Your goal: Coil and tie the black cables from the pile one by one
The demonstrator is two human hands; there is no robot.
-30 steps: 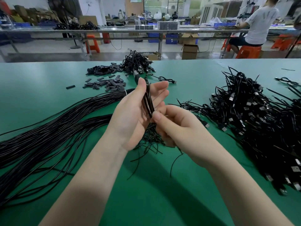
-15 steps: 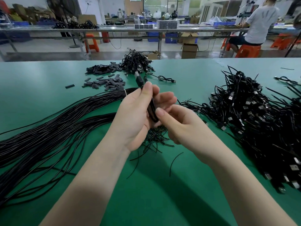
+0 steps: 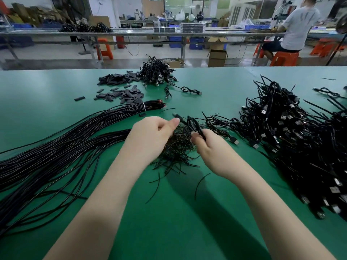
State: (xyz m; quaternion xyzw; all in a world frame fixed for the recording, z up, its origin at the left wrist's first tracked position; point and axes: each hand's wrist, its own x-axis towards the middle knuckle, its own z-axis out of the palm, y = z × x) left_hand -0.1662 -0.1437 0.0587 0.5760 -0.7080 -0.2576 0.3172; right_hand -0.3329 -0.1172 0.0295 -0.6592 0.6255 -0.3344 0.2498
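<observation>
Both hands lower now, coiled cable point(image 3: 195, 126) in right hand point(image 3: 210, 147) alone.

Left hand point(image 3: 150, 136) blurred, apparently curled; its fingertips hidden.

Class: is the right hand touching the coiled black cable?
Touching: the head view shows the right hand pinching the coiled black cable between thumb and fingers.

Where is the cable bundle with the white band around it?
In the head view, the banded cable bundle lies on the green table left of centre, its white band just beyond the left hand and below the scattered dark sleeves.
</observation>
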